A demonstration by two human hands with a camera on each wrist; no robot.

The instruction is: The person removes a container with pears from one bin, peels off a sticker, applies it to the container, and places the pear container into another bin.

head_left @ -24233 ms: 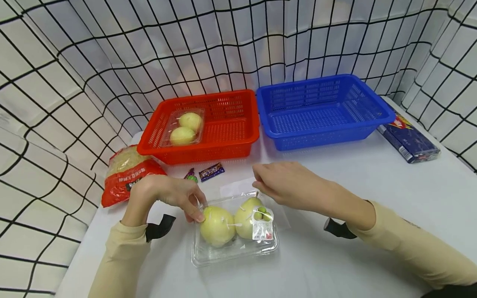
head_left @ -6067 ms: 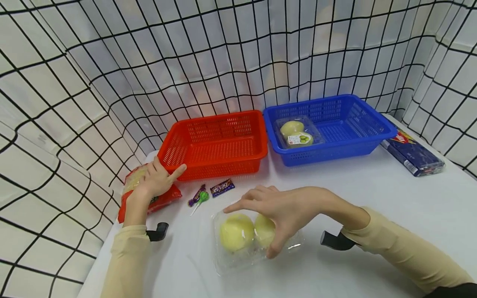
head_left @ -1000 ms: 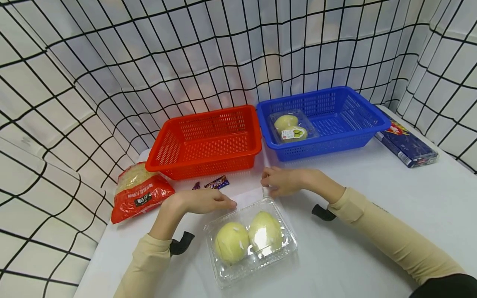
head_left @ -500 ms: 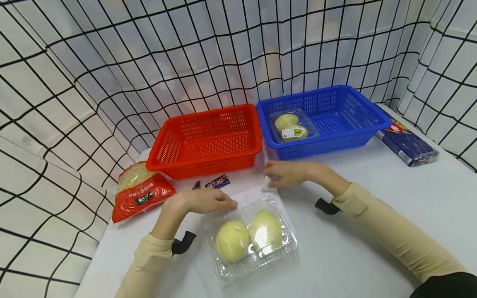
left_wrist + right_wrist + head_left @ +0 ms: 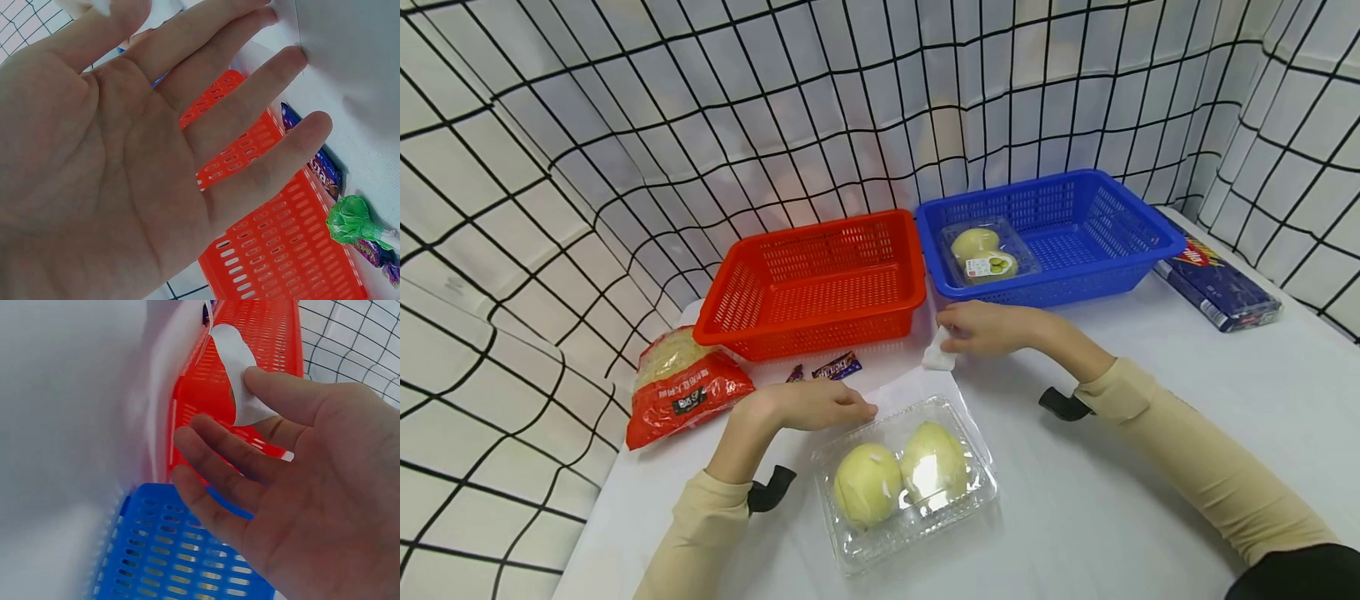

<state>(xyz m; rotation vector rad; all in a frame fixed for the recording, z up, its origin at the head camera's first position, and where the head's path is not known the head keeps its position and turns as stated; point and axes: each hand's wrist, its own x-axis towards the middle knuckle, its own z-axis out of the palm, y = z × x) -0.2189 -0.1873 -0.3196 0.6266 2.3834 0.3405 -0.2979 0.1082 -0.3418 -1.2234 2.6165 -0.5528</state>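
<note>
A clear plastic box (image 5: 880, 546) with two pale yellow-green fruits lies on the table, partly over a white paper sheet (image 5: 910, 392). My left hand (image 5: 801, 407) is at its far left edge. In the left wrist view its fingers stretch out straight, and fingertips touch the white surface. My right hand (image 5: 988, 327) pinches a small white paper piece (image 5: 234, 369) between thumb and index finger, just beyond the box. The right hand's other fingers (image 5: 215, 459) are loosely bent and hold nothing.
A red basket (image 5: 820, 333) and a blue basket (image 5: 1045, 287) stand behind; the blue one holds a labelled fruit box (image 5: 988, 258). A red food bag (image 5: 688, 400), a wafer bar (image 5: 837, 367), a green lollipop (image 5: 350, 219) and a dark blue pack (image 5: 1217, 283) lie around.
Over the last second my right hand draws the white paper piece away from me, and more of it shows. The left hand stays put. Earlier, the labelled fruit box went into the blue basket.
</note>
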